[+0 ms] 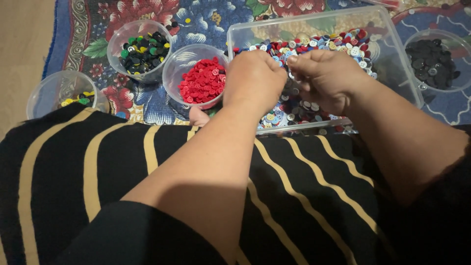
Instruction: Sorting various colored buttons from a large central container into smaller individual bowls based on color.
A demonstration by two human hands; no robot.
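Two hands are held over the clear rectangular plastic tray [235,37] of mixed coloured buttons [343,41]: left hand [254,78] curled shut, right hand [326,78] fingers [299,61] pinched together, contents unseen. Single buttons are best picked by fingertips.

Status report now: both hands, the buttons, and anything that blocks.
Left hand and right hand closed over clear tray of mixed buttons. Grip contents hidden. Red-button cup beside left hand, not blocking.
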